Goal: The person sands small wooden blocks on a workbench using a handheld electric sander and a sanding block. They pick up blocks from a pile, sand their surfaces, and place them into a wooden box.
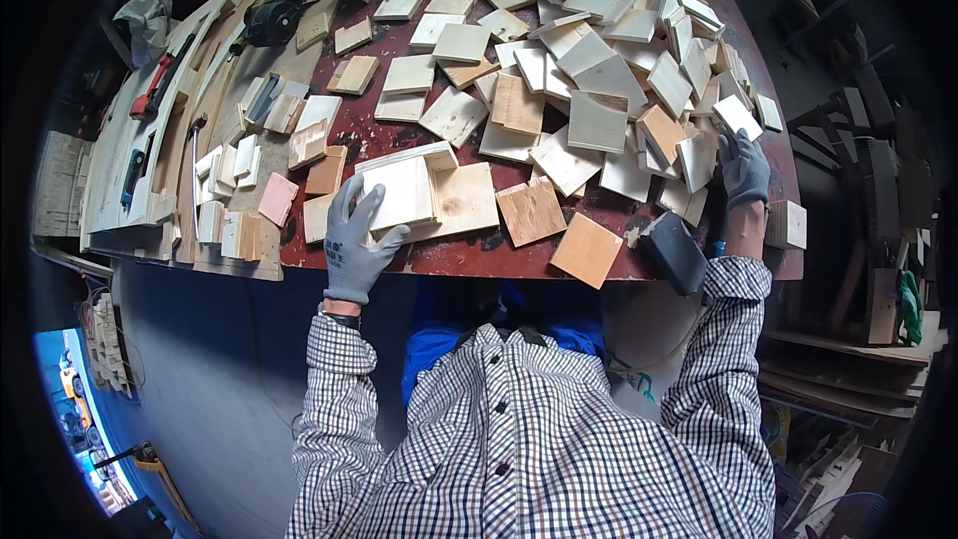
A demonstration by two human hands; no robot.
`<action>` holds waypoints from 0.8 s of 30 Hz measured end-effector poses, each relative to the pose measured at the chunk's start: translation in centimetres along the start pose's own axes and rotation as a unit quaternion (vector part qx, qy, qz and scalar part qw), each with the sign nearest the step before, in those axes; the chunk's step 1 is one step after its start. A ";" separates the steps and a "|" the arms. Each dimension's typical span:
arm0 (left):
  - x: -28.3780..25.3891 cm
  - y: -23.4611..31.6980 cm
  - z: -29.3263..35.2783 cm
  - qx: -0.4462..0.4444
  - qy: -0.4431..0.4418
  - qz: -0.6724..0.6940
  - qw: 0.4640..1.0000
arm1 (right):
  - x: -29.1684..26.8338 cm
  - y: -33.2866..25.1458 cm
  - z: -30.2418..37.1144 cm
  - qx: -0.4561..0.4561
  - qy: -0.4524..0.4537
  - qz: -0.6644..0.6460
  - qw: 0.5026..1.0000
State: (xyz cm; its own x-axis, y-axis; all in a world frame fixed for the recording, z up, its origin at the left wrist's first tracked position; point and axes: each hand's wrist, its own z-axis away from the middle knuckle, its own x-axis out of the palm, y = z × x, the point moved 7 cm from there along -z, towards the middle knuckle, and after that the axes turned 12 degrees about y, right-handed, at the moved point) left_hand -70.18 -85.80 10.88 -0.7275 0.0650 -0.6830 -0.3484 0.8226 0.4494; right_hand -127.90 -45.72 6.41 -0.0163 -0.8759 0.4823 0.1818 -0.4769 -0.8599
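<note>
My left hand, in a grey work glove, rests at the front left corner of a short stack of pale wooden squares. Its fingers and thumb are spread apart against the stack's edges. A narrow wooden strip stands along the back of this stack, and a larger board lies beside it. Over at the table's right edge, my right hand, also gloved, pinches a small pale wooden square by its near edge. A heap of loose wooden squares lies between and beyond the hands.
The worn red tabletop carries a dark box-shaped object at its front edge. An orange-toned square overhangs that edge. On the left are small block stacks, a red-handled tool and a black power tool.
</note>
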 end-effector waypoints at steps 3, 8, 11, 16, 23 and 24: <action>-0.1 -0.9 0.8 -0.032 0.007 0.019 0.999 | 1.7 1.3 -0.7 -0.023 -0.046 0.011 0.999; 0.6 -1.9 1.2 -0.124 0.003 0.100 0.987 | 5.2 -3.4 4.4 -0.193 0.070 0.751 0.627; 0.5 -1.9 1.7 -0.164 0.041 0.156 0.973 | 5.8 -3.8 5.7 -0.182 0.077 0.786 0.586; 0.4 -0.4 1.7 -0.080 0.028 0.057 0.995 | 5.3 -3.5 3.6 -0.126 0.054 0.839 0.526; 0.0 0.3 1.5 -0.084 0.054 0.014 0.995 | 12.8 -4.7 11.6 -0.325 0.075 0.747 0.575; -0.1 0.2 1.6 -0.078 0.057 0.012 0.995 | 14.7 -3.7 14.0 -0.417 0.035 0.669 0.614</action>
State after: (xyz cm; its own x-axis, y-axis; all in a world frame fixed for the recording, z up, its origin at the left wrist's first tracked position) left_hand -69.27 -84.76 10.12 -0.7958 0.0115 -0.6055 -0.4115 0.7233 0.5545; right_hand -115.03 -55.77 19.06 -0.4477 -0.5118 -0.7332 -0.4881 0.8269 -0.2792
